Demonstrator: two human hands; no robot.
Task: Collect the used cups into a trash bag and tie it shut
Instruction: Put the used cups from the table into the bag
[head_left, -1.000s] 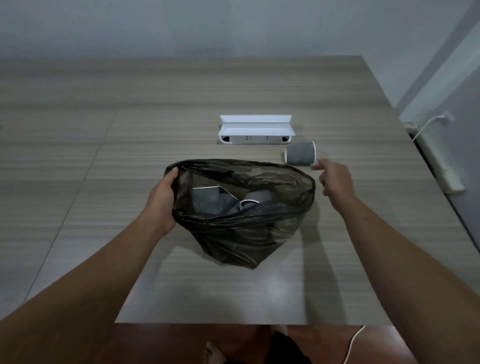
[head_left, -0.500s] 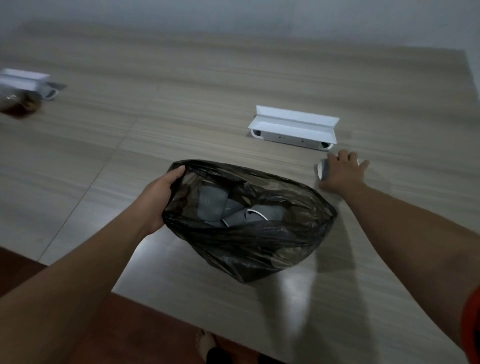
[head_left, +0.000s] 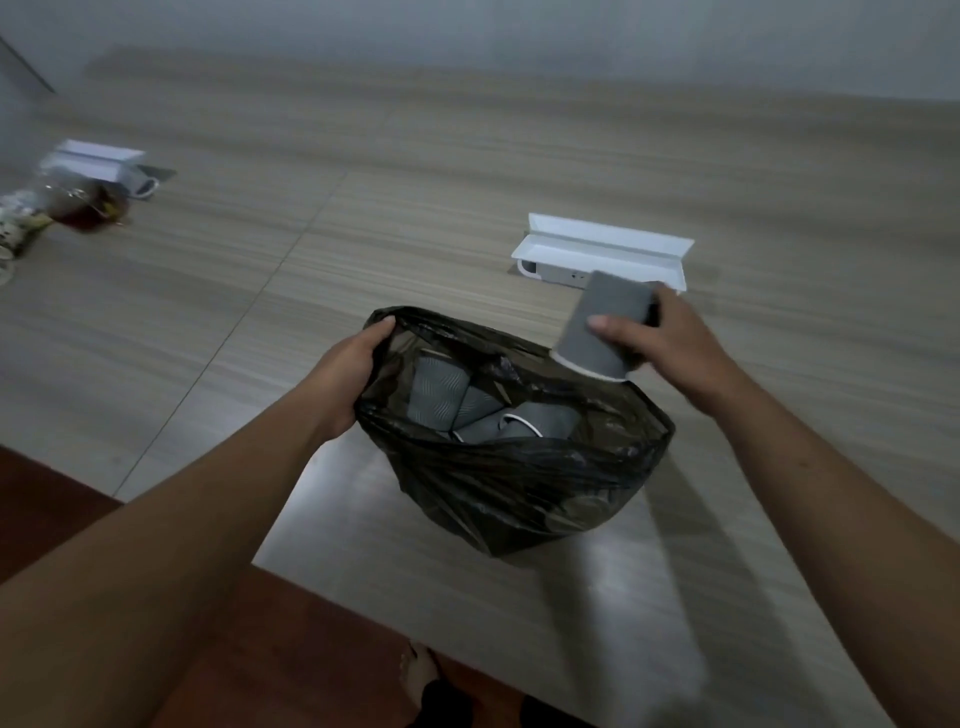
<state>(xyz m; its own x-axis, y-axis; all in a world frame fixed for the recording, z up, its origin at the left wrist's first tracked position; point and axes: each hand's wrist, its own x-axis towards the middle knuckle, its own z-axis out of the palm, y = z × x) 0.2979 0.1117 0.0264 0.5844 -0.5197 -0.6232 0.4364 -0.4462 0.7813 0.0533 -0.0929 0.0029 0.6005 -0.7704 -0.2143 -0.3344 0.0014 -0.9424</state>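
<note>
A black trash bag (head_left: 519, 488) sits open on the wooden table (head_left: 415, 182). My left hand (head_left: 348, 374) grips the bag's left rim and holds the mouth open. Several grey paper cups (head_left: 467, 410) lie inside the bag. My right hand (head_left: 670, 343) holds another grey cup (head_left: 597, 322) upside down, its white rim just above the bag's right edge.
A white open-lidded socket box (head_left: 602, 249) is set into the table behind the bag. A second white box (head_left: 98, 161) and a clear bag of dark items (head_left: 78, 202) lie at the far left. The table's front edge runs diagonally over a red-brown floor (head_left: 62, 514).
My right hand closed on the cup that lay by the socket box, lifted it and brought it over the bag's right edge. The left hand kept hold of the rim.
</note>
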